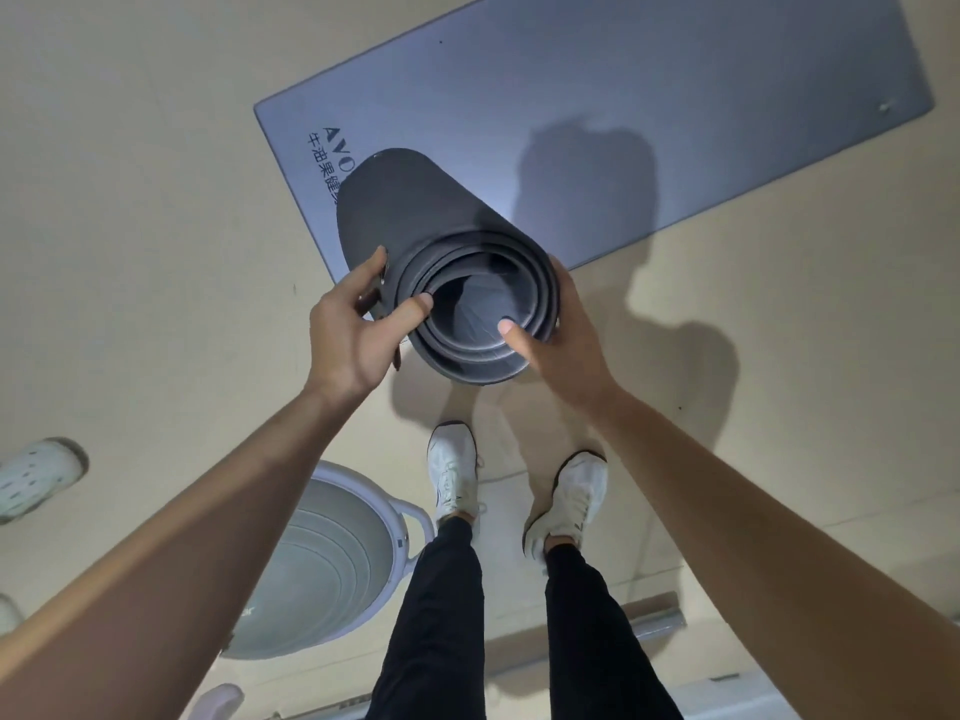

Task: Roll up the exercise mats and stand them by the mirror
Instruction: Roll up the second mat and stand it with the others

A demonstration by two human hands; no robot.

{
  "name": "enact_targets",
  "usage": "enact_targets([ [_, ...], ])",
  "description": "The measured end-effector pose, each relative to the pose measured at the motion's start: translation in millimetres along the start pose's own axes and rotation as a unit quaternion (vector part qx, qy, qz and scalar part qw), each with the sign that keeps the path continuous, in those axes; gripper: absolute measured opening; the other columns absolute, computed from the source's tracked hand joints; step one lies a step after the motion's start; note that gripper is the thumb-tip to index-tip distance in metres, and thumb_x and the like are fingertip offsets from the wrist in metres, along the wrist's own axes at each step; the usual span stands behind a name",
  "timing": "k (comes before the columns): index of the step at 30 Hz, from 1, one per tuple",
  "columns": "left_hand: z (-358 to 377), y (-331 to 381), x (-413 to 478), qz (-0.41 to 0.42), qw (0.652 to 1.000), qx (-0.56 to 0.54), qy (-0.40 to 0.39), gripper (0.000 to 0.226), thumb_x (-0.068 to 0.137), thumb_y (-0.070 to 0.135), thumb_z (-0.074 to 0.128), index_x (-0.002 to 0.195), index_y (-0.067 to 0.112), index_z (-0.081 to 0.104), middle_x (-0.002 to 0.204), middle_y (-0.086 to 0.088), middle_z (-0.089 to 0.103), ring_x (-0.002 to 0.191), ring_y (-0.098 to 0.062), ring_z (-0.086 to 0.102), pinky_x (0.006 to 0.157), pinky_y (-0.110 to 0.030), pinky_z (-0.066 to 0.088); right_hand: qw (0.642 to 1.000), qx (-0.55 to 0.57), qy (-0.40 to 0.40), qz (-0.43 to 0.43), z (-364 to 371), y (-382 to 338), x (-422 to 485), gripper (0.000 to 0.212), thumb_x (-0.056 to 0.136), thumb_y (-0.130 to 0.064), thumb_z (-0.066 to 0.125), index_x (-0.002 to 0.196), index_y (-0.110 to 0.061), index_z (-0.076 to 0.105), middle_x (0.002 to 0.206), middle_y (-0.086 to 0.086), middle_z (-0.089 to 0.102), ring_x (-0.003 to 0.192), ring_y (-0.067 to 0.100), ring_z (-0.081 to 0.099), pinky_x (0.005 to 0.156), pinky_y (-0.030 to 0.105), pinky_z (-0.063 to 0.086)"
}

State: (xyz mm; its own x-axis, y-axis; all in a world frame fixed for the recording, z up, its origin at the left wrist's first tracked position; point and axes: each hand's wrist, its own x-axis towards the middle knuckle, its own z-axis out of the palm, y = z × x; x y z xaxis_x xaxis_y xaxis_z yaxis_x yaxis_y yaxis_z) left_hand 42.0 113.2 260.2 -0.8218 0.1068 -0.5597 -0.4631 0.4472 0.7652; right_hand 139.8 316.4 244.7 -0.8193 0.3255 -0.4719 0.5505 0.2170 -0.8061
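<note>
Between the two hands, straight ahead at twelve o'clock from the feet, a dark grey rolled foam mat (415,210) is held off the floor, its coiled end facing up at the camera. The left hand (353,330) grips the roll at its nine o'clock side, thumb pressed on the inner coils and fingers curled round the loose outer flap. The right hand (558,335) clasps the three o'clock side, thumb hooked over the rim into the hollow, fingers wrapped out of sight behind. Beyond the roll, from twelve to two o'clock, a blue-grey flat rectangular mat (623,85) with dark lettering lies spread on the floor, its near corner hidden by the roll. At seven o'clock sits a pale ribbed collapsible plastic basin (322,563), just beside the left white trainer (453,472); the right white trainer (571,498) stands near it, under black trousers. A white perforated clog (36,478) shows at nine o'clock. Underfoot is a smooth beige floor (130,200), crossed at five o'clock by a grey metal strip (654,613).
</note>
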Motion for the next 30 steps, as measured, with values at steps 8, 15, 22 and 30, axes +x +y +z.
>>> enact_targets([
  [8,-7,43,-27,-0.023,0.998,-0.005,-0.059,0.084,0.079,0.049,0.074,0.154,0.021,0.048,0.126,0.004,0.073,0.115,-0.011,0.068,0.099,-0.041,0.058,0.993,0.066,0.075,0.062,-12,-61,-22,0.058,0.073,0.008,0.056,0.117,-0.028,0.061,0.080,0.002,0.059,0.066,0.010,0.052,0.066,0.035,0.052],
  [15,39,78,-72,-0.028,0.970,0.041,-0.237,0.048,0.093,0.026,0.076,0.139,0.024,0.064,0.119,0.006,0.075,0.107,-0.012,0.071,0.100,-0.035,0.052,0.977,0.100,0.107,0.157,-62,-49,-109,0.065,0.080,-0.002,0.071,0.128,-0.036,0.044,0.109,-0.010,0.065,0.102,0.014,0.067,0.078,0.030,0.060],
  [22,133,96,-86,0.037,0.929,0.250,-0.270,0.081,0.081,0.067,0.072,0.150,0.032,0.051,0.136,0.007,0.066,0.125,-0.015,0.062,0.109,-0.042,0.050,0.948,0.098,0.130,0.272,-128,9,-127,0.064,0.088,-0.005,0.070,0.144,-0.019,0.040,0.113,-0.003,0.060,0.106,0.022,0.061,0.094,0.040,0.054],
  [30,223,172,-156,0.084,0.867,0.362,-0.333,0.062,0.084,0.035,0.083,0.140,0.026,0.058,0.120,0.004,0.070,0.106,-0.021,0.069,0.092,-0.033,0.052,0.893,0.243,0.237,0.295,-202,31,-190,0.059,0.082,0.007,0.065,0.135,-0.017,0.057,0.115,0.002,0.069,0.109,0.025,0.067,0.096,0.043,0.058],
])
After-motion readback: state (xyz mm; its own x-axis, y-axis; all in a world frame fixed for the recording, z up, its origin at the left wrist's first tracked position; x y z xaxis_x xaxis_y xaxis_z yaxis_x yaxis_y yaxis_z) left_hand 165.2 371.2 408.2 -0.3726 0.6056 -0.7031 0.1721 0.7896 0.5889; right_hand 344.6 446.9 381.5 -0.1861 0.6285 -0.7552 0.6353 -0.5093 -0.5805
